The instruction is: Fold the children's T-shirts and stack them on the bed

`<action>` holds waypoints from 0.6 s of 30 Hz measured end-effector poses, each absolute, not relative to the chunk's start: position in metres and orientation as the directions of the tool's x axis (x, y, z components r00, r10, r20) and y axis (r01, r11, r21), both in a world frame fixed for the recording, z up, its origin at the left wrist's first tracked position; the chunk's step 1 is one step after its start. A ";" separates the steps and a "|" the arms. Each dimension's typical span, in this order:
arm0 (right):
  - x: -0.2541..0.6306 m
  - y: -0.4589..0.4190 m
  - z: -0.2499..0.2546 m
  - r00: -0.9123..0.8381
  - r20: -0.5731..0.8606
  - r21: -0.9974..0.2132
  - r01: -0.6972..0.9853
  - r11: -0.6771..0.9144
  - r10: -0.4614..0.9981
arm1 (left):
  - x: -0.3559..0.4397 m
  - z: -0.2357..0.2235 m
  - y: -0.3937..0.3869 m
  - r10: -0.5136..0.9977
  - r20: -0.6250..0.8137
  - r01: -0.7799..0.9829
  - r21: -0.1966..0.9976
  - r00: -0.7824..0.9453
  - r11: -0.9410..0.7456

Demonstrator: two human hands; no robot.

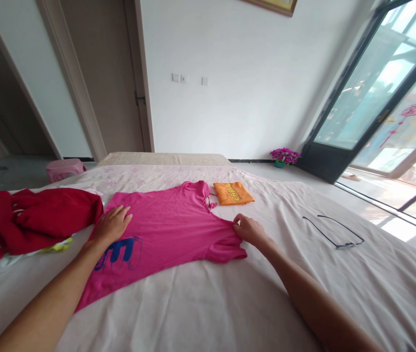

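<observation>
Pink shirt (171,220), blue lettering (120,253)

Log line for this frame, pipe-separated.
left hand: flat on pink shirt | right hand: fingers at shirt's neckline edge | orange folded cloth: beyond shirt | glasses: right, on sheet

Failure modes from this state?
The right hand pinches only the shoulder edge of the pink cotton-looking shirt, so a pull could skew or bunch it instead of moving it flat.

The folded orange cloth with yellow lettering lies right by the shirt's neckline ties; a sweep that way might drag it or unfold it.

The crumpled red garment meets the shirt's hem side near the left hand and could get caught up with it.
</observation>
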State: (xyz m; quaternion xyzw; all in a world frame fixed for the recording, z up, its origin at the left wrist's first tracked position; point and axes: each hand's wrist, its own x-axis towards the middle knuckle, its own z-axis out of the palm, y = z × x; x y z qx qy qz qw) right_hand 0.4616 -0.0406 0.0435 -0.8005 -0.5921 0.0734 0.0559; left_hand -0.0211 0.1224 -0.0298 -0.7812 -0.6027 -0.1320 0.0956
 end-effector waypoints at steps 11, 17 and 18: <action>0.407 -0.023 0.038 -0.268 0.209 -0.036 0.959 0.281 0.941 | -0.008 -0.017 0.093 0.901 0.368 0.973 -0.069 0.231 -0.221; 0.411 -0.018 0.010 -0.320 0.045 -0.087 0.943 0.323 0.946 | -0.085 -0.010 0.098 0.849 0.448 0.959 -0.104 0.280 -0.262; 0.414 -0.017 0.008 -0.313 0.050 -0.083 0.945 0.316 0.949 | -0.097 -0.010 0.099 0.849 0.442 0.957 -0.104 0.289 -0.272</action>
